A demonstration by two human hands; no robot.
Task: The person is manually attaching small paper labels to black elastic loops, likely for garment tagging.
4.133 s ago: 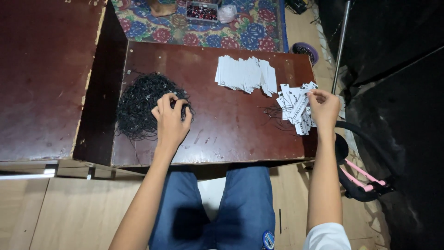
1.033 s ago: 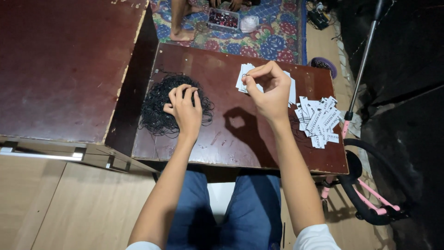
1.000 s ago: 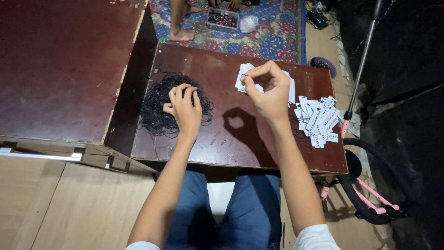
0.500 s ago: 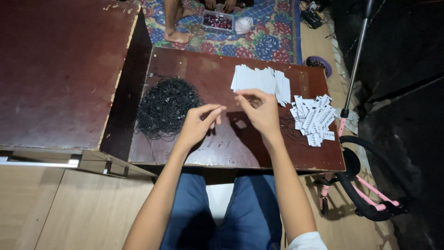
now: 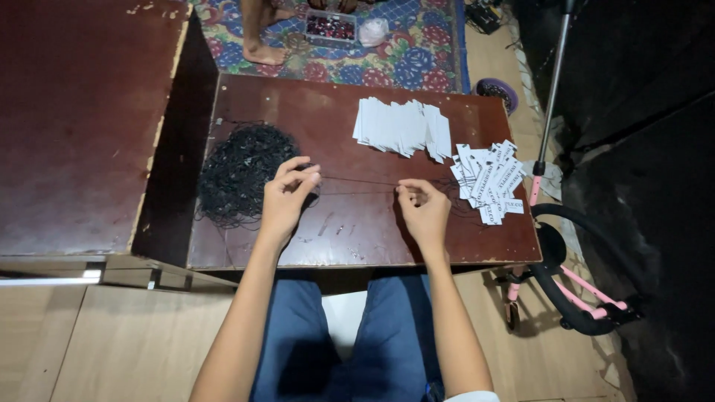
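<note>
Low dark-brown wooden table [image 5: 350, 238]: left hand [image 5: 287, 197] and right hand [image 5: 423, 212], fingertips pinched shut, stretch one thin black cord [image 5: 357, 181] taut beside the tangled black cord heap [image 5: 238, 171]; threading a printed white paper tag [image 5: 491, 179] likely follows.

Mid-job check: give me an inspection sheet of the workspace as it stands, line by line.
Surface: dark red-brown low table, scuffed near the front edge.
Job's things: thin black string stretched taut between both hands; pile of black strings at the left; neat row of white tags; loose heap of printed tags at the right edge.
Clutter: nothing seen on the table.
Grips: left hand and right hand each pinch a string end.
Cables: nothing seen.
Surroundings: larger cabinet top left; floral rug with another person's foot and a small box; pink-and-black frame right.
</note>
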